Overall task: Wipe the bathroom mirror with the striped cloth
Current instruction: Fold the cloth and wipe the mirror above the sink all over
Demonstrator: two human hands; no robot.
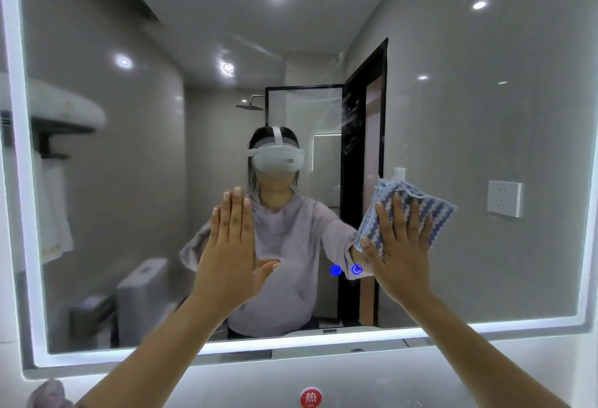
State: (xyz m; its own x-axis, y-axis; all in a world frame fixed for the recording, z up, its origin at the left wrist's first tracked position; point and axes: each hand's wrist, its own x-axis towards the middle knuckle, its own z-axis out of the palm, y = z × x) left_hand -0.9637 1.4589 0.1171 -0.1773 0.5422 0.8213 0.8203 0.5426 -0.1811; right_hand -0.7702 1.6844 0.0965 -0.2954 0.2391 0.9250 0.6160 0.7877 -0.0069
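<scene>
Your right hand [399, 252] pressed the folded blue-and-white striped cloth [411, 210] flat against the mirror [485, 136] at about three o'clock, fingers spread over it. Your left hand [229, 246] lay open-palmed, fingers straight, at nine o'clock.

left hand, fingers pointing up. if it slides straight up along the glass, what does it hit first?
Nothing solid, as far as visible. The left hand lies flat with fingers up; above it is bare mirror glass showing only reflections. The striped cloth under the right hand sits off to the side.
</scene>
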